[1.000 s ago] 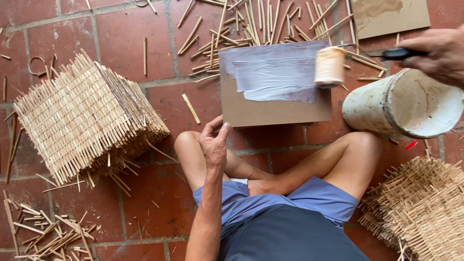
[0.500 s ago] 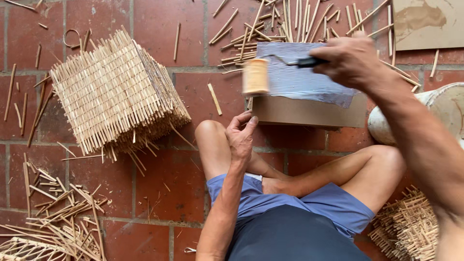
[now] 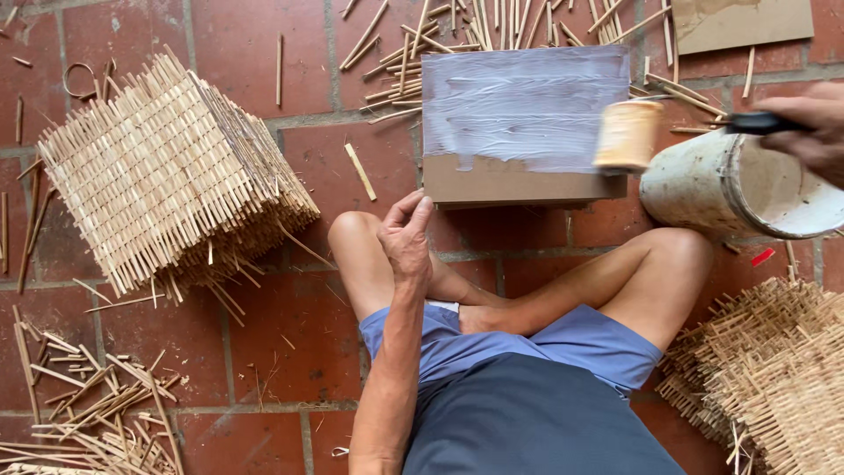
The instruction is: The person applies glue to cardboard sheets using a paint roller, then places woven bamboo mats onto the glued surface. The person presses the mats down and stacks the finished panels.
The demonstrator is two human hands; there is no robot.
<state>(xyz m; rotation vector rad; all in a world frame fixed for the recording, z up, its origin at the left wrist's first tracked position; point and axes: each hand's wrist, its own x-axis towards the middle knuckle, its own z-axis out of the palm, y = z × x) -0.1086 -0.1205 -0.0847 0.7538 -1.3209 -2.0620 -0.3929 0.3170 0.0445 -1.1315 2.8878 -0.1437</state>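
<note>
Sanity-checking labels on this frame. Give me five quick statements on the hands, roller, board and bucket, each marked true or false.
1. The right hand holds a paint roller by its dark handle. True.
2. The left hand presses down on the cardboard board. False: it rests on the person's left knee, apart from the board.
3. Most of the board's top is coated white, with a bare brown strip along the near edge. True.
4. The roller is dipped inside the white bucket. False: it is in the air between the board's right edge and the bucket.
5. The stack of woven stick mats lies on top of the board. False: it lies on the brick floor to the left.
</note>
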